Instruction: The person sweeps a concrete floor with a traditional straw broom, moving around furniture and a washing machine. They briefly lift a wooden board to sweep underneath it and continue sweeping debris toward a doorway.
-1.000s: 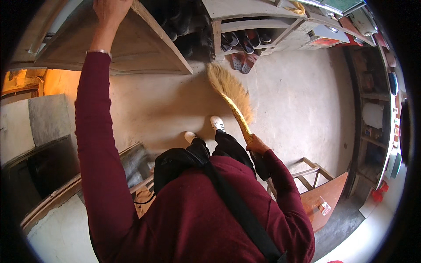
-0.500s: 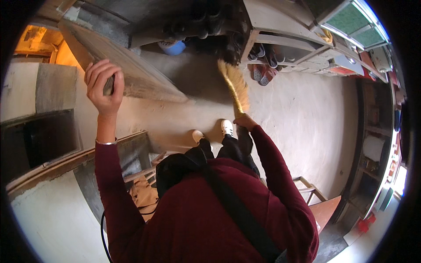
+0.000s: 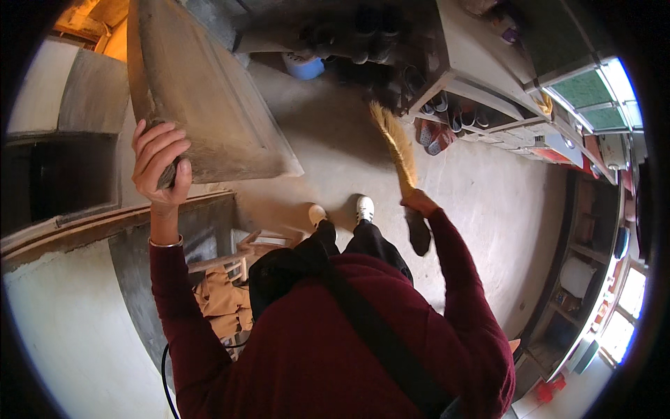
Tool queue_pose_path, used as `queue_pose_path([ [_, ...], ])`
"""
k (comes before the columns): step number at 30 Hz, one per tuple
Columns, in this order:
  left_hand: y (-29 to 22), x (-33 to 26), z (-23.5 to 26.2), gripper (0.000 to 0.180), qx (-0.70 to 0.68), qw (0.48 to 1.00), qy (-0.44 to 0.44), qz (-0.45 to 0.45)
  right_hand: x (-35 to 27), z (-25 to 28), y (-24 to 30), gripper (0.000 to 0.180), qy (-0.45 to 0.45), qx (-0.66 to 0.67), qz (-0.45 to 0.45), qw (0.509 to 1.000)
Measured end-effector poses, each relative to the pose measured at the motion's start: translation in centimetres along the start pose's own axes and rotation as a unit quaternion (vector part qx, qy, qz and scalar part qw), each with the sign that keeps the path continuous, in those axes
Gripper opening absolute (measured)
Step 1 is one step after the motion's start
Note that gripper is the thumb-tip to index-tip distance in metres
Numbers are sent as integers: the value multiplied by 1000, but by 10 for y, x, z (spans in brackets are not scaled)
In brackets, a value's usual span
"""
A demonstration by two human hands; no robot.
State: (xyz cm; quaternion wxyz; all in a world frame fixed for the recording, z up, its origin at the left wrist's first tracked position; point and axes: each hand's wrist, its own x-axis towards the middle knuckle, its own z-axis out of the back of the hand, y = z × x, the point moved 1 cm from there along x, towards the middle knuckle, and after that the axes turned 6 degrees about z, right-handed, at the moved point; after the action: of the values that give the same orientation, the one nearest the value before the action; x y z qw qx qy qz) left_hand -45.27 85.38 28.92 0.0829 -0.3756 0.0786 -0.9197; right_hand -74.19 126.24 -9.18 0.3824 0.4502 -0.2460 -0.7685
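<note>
My left hand (image 3: 159,164) is wrapped round the edge of a worn wooden door (image 3: 202,91), fingers over one side and thumb on the other. The door leans across the upper left of the view. In my right hand (image 3: 421,203) is a straw hand broom (image 3: 395,145), gripped near the base of its bristles. Its dark handle end sticks out below my fist toward me, and the yellow bristles point away, toward the shoe rack. Whether the bristle tips touch the floor, I cannot tell.
A shoe rack (image 3: 481,101) holding several shoes stands at the far right, with reddish slippers (image 3: 436,137) beside it. A blue and white container (image 3: 304,66) sits in the shadow ahead. Wooden furniture (image 3: 246,260) is near my left leg. Shelves (image 3: 583,244) line the right wall.
The door has swung toward me with my left hand on its edge, showing more of its face. My right hand has shifted right with the broom, and the view has turned slightly.
</note>
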Motion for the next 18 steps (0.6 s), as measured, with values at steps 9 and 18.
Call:
queue_pose_path([
  [9, 12, -8, 5, 18, -18, 1000, -12, -6, 18, 0, 87, 53, 92, 39, -108, 989],
  [18, 18, -7, 5, 19, -28, 999, -17, -1, 140, -21, 74, 56, 57, -8, -151, 987],
])
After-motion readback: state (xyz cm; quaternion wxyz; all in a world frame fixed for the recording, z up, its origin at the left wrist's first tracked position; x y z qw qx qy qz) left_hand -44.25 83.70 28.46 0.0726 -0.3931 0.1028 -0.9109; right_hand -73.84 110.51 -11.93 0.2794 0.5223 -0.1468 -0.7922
